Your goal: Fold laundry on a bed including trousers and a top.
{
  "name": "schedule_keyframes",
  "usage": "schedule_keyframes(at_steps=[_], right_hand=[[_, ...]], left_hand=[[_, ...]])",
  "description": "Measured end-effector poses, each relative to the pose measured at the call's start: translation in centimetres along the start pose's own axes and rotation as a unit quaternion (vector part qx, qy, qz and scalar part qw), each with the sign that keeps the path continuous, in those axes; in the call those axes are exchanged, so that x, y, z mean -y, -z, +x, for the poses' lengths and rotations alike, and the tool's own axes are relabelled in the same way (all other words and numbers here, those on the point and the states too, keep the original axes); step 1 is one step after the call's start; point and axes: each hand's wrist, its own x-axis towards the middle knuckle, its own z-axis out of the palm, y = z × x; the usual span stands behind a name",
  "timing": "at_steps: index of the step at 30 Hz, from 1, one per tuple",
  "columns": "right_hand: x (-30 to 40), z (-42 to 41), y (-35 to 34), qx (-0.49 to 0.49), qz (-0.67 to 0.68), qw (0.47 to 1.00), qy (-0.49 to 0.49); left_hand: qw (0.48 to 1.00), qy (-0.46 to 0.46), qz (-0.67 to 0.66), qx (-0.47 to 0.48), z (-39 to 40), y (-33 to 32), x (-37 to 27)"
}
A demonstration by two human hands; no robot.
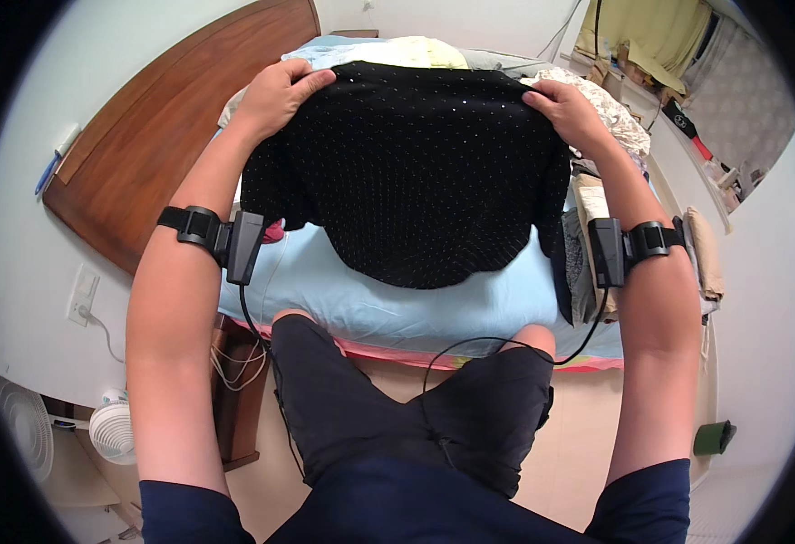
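Observation:
A black garment (418, 170) dotted with small shiny specks hangs spread out before me, above a bed with a light blue sheet (397, 319). My left hand (282, 95) pinches its upper left corner between thumb and fingers. At the upper right corner, my right hand (564, 112) holds it the same way. The cloth droops between the two grips, and its rounded lower edge hangs over the sheet. Sleeve-like parts fall at both sides. Whatever lies on the bed directly behind the garment is hidden.
Folded clothes (581, 251) are stacked at the bed's right side. Rumpled bedding (418, 51) lies at the far end. A wooden headboard (200, 109) stands on the left, with a wooden cabinet (238, 401) below. Cables (465, 340) run from the forearm devices across my lap.

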Motion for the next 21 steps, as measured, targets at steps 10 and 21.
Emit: schedule_keyframes(at_steps=[10,21], right_hand=[[-3.0,0.9,-1.0,-0.118,-0.001,0.993,0.028],[-2.0,-0.7,0.1,0.055,-0.039,0.997,-0.039]], left_hand=[[0.991,0.072,-0.101,0.056,-0.4,-0.5,-1.3],[0.994,0.071,-0.068,0.056,-1.4,-0.6,1.4]])
